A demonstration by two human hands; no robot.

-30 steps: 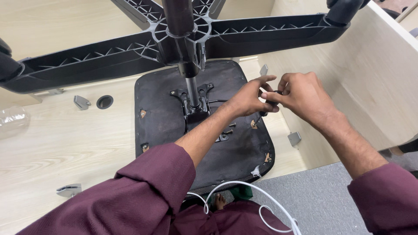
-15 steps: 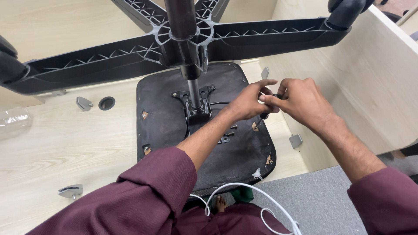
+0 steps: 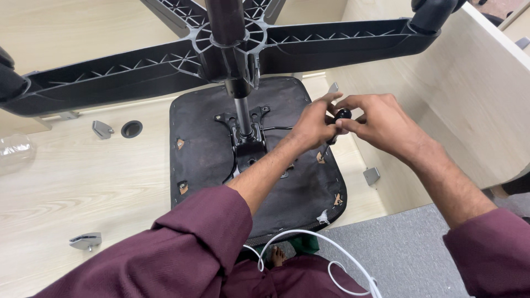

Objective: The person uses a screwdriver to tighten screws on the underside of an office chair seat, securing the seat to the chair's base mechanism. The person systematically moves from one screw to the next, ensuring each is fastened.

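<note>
While I look down through the head camera, the only view on record, both my hands meet over the right edge of an upturned black chair seat [image 3: 210,160] that lies underside-up on a pale wooden surface [image 3: 83,182]. My left hand [image 3: 312,124] reaches across the seat from the lower left, forearm bare below a rolled maroon sleeve [image 3: 182,248], and its fingertips pinch narrowly on a small black knob [image 3: 343,115]. My right hand [image 3: 386,124] comes in from the right and closes on the same knob from the other side, thumb and forefinger tight on it, so the knob sits clamped between the two hands, just above the seat's right edge. A short dark stem shows below the knob; whether it joins the seat mechanism I cannot tell. At the seat's centre a metal mounting plate [image 3: 245,143] carries the gas column [image 3: 241,113], which rises to the hub of the black star base [image 3: 232,41]; ribbed spokes run out left and right across the top of the frame. A tan board panel [image 3: 458,99] stands upright just to the right of my hands. Near its foot a small grey metal bracket [image 3: 371,175] rests on the wooden surface. On the left, well apart from my hands, lie another grey bracket [image 3: 102,129] and a round dark cable hole [image 3: 131,128], side by side. A third metal fitting [image 3: 85,241] lies near the lower left. A white cable [image 3: 309,248] loops over my lap, above grey carpet [image 3: 397,248].
</note>
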